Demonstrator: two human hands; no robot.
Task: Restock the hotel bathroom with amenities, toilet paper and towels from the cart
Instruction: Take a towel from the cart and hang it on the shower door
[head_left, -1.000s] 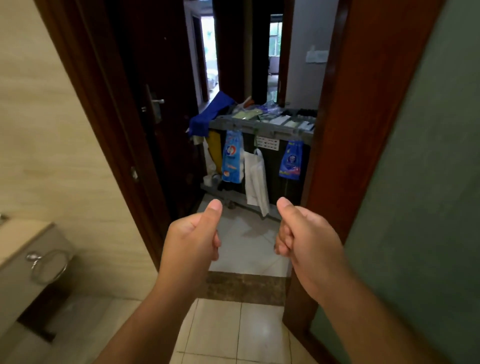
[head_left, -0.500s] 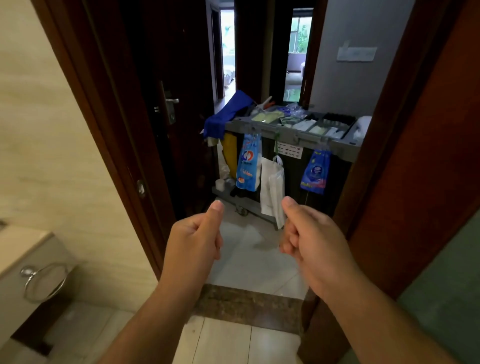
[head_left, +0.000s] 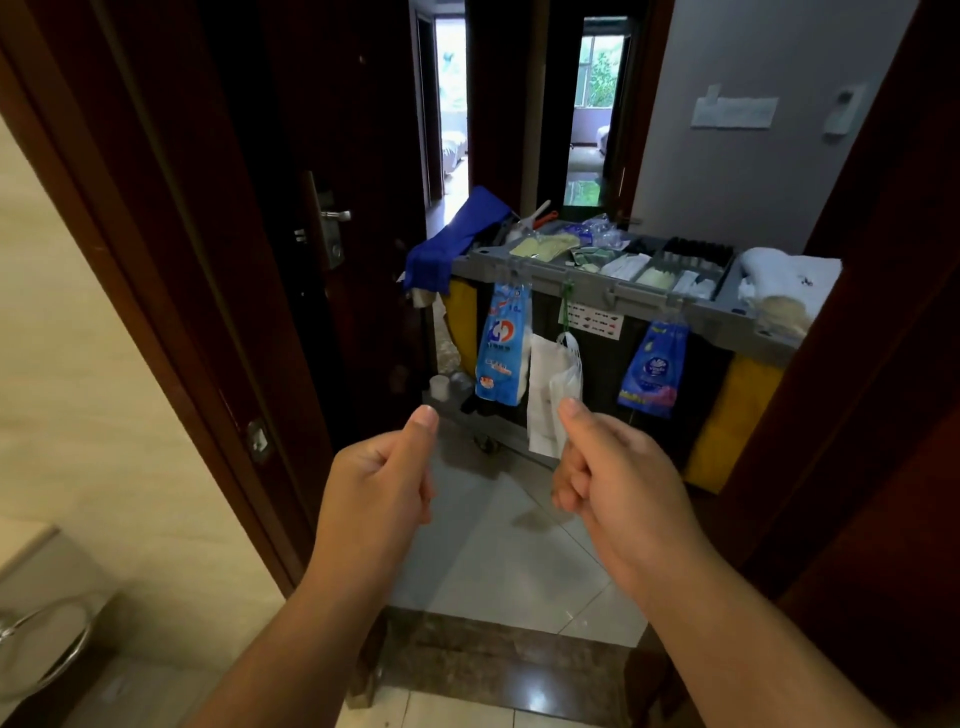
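Our left hand and right hand are both fisted, fingers curled tight together, thumbs up, gripping nothing. Cart sits just beyond the dark wood door frame, on glossy tile: grey moulded plastic top tray with compartments, yellow bags at both ends, shiny blue packs hanging off the rim, folded white towels piled at its right end.
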